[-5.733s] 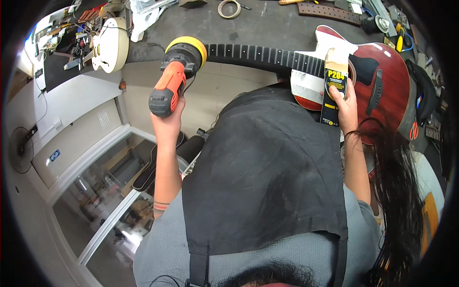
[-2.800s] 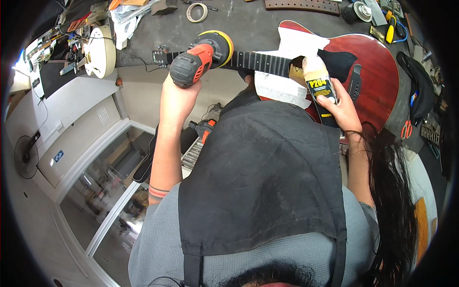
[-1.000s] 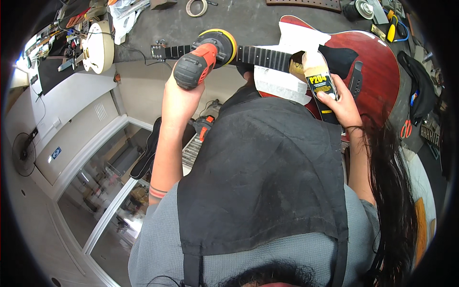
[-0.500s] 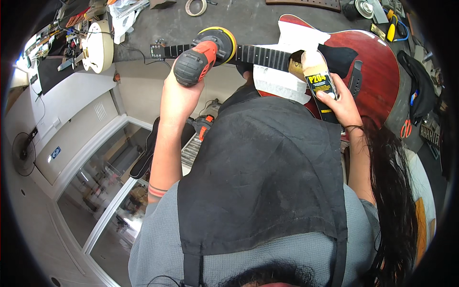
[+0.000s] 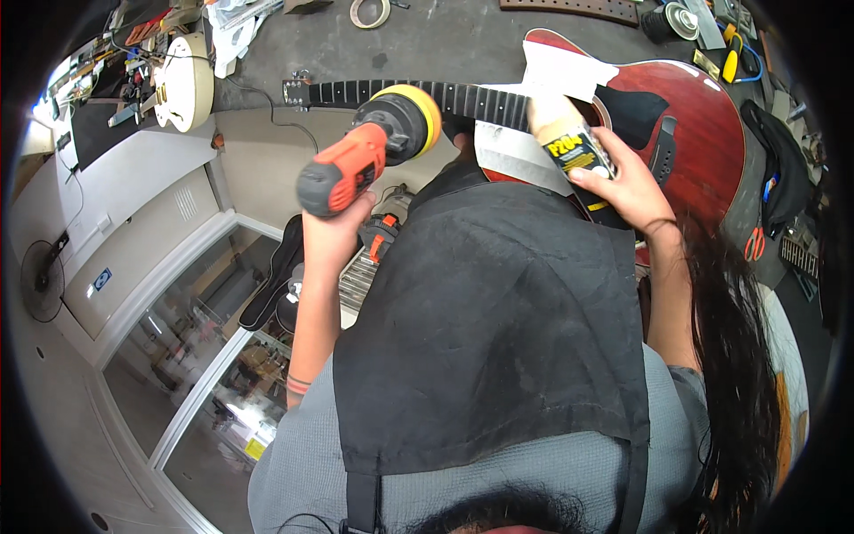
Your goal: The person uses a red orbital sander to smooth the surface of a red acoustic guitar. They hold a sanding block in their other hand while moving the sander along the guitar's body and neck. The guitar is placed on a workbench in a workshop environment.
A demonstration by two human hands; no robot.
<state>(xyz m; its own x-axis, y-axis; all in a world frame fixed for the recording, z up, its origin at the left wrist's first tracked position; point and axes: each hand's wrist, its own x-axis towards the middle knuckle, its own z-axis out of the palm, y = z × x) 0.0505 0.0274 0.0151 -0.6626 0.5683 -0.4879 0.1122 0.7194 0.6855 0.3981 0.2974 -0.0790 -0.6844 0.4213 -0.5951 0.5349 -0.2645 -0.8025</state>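
An orange and grey cordless polisher (image 5: 351, 165) with a round yellow-edged pad is gripped from below by my left hand (image 5: 334, 233). Its pad stands close to the fretboard (image 5: 374, 89) of a guitar; I cannot tell whether they touch. Around a black-labelled bottle (image 5: 576, 151) with a pale upper part my right hand (image 5: 633, 185) is closed. The bottle tilts to the left over the end of the fretboard. Beneath lies a dark red acoustic guitar (image 5: 703, 147), with white masking paper (image 5: 516, 153) on both sides of its fretboard.
A cream guitar body (image 5: 187, 84) is at the left. On the dark bench lie a tape roll (image 5: 369, 11), a spray can (image 5: 669, 21), a yellow-handled tool (image 5: 732, 55) and red scissors (image 5: 754, 243). A cable (image 5: 267, 100) runs near the headstock. A dark strap or cloth (image 5: 776, 160) lies right of the guitar.
My left hand has lowered the polisher's handle toward me and turned the pad more upright. My right hand has moved the bottle left and tipped it further toward the fretboard.
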